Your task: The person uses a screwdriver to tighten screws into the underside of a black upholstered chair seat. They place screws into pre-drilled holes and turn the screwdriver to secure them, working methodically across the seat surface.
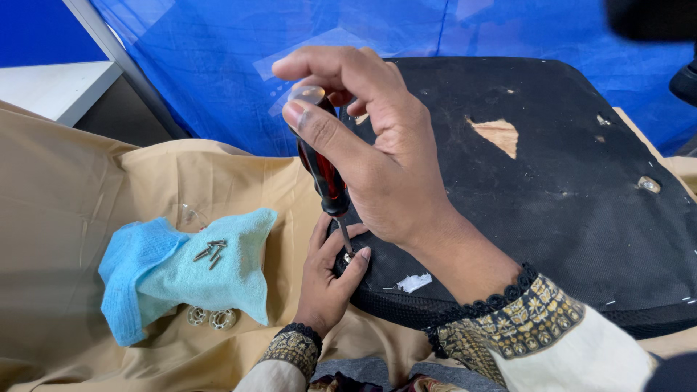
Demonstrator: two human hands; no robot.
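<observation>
Head view, single entry.

Right hand [377, 156]: fingers wrapped around the red-and-black handle of a screwdriver [324, 170], thumb laid along it near the clear cap; the tool stands nearly upright, so its weight bears straight down on the tip.

Left hand [328, 279]: fingers pinched narrowly about the shaft's lower end and the small metal screw [348, 257] there, seemingly to keep the tip seated. The screw sits at the near-left rim of the seat base.

Black seat base [552, 189]: a fabric-covered panel lying underside up, with a torn patch showing bare wood and another metal fitting [648, 184] near its far right edge.

Blue cloth [181, 272]: bunched on the tan sheet [65, 210] to the left, well apart from the hands; loose screws [210, 251] rest on top of it, where they cannot roll. Two ring-shaped metal parts [210, 317] lie just under its near edge.

Room: open sheet between cloth and seat base; a blue tarp [218, 80] closes the far side; the panel's rim lies directly under the working wrists.
</observation>
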